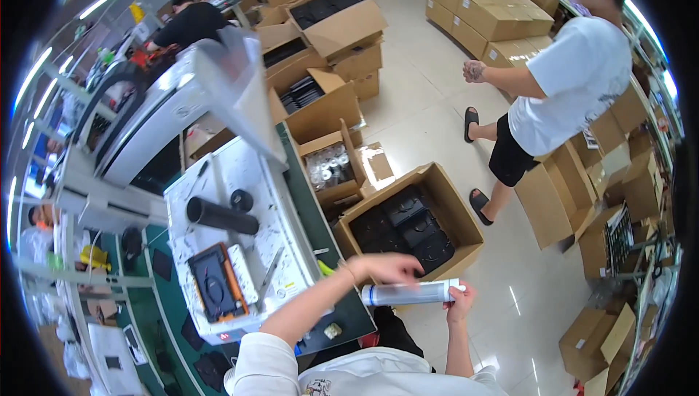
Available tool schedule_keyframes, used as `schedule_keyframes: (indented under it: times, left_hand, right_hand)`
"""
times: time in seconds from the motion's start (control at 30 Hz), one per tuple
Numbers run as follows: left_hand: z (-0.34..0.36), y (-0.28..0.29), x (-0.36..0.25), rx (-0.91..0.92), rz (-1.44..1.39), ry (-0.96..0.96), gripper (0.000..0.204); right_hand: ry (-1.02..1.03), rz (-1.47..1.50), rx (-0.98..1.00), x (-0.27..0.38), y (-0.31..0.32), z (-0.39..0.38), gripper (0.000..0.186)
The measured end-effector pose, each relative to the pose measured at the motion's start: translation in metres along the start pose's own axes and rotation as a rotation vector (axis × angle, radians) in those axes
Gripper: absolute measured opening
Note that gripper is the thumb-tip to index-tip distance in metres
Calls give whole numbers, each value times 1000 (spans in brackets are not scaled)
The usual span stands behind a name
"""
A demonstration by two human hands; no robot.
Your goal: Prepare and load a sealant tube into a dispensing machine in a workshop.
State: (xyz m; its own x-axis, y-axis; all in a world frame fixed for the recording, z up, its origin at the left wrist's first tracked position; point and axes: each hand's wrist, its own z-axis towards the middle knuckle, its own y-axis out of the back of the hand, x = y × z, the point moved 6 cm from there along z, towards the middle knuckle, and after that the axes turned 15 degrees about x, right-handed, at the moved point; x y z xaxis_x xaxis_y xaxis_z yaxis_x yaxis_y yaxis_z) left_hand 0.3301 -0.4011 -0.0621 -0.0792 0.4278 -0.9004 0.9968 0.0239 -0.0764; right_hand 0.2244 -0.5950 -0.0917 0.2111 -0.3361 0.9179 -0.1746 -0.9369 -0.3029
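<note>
My right hand [459, 303] is closed around the right end of a grey, see-through tube [408, 293] with white ends and a blue ring near its left end. The tube lies level in front of my body. Just above it hovers my left hand [391, 268], smeared by motion, its fingers bent downward. Whether those fingers touch or hold anything cannot be made out. Beyond both hands stands an open cardboard box [466, 239] with several flat black cases [408, 217] inside.
At left, a white-topped bench [280, 287] bears a black cylinder [222, 216], a round black cap [241, 200] and an orange-edged black case [217, 283]. A person [568, 83] in a white shirt stands at the right. Open cartons [557, 192] line the floor.
</note>
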Motion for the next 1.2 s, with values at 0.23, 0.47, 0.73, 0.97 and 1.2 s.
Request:
schedule_keyframes:
  times: [0.23, 0.47, 0.73, 0.97, 1.2]
  left_hand:
    - [-82, -163, 24, -843, -34, 167, 52]
    - [-142, -293, 77, -978, -7, 642, 47]
    - [-127, -373, 120, -1237, -175, 804, 44]
    - [-107, -344, 151, -1285, -223, 923, 49]
    - [-108, -294, 159, -1262, -146, 959, 54]
  right_hand:
    - [-197, -280, 635, -86, -76, 20, 48]
    - [443, -1159, 834, -128, -242, 29, 40]
    - [179, -1112, 832, -153, -212, 21, 26]
    - [-225, -542, 724, -154, -57, -47, 30]
    - [-352, -560, 555, -153, 37, -68, 29]
